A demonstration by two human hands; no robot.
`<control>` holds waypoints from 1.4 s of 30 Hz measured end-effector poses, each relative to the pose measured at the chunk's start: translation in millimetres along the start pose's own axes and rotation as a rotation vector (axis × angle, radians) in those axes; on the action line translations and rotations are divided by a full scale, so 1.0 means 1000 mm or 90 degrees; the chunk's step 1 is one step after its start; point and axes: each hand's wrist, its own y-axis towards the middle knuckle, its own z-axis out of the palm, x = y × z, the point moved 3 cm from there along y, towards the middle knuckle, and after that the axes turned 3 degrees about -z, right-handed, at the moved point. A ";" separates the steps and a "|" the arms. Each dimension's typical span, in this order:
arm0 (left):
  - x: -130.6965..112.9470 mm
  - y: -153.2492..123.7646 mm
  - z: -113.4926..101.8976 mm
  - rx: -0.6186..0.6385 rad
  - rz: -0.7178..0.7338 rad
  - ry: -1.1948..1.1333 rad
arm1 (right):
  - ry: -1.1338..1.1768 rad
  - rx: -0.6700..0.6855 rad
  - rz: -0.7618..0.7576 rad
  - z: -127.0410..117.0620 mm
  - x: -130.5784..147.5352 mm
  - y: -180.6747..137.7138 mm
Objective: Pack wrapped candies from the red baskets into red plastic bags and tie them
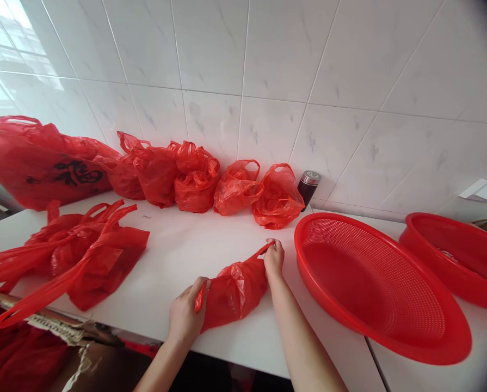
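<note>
A red plastic bag (237, 294) lies on the white table (173, 256) in front of me, bulging a little in its middle. My left hand (188, 307) is closed around its near left end. At the far right end, my right hand (275, 257) grips a stretched handle of the same bag. What the bag contains cannot be made out through the plastic. Just right of my right hand stands a large red perforated basket (361, 283), with only red surface showing inside.
Several filled red bags (196, 185) line the tiled wall, beside a dark flask (308, 188). More red bags (104, 261) lie at the left, above a torn cardboard box (63, 326). A big printed red bag (43, 163) fills the back left; another red basin (459, 261) sits far right.
</note>
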 end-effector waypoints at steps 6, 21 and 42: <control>-0.001 0.004 -0.003 0.038 -0.038 -0.040 | 0.055 0.096 0.046 -0.003 0.007 0.002; -0.041 0.020 0.021 0.111 0.111 -0.103 | -0.144 0.318 -0.208 -0.006 0.035 -0.052; -0.039 0.025 0.029 0.084 0.080 -0.180 | 0.189 0.128 -0.125 0.002 0.035 -0.055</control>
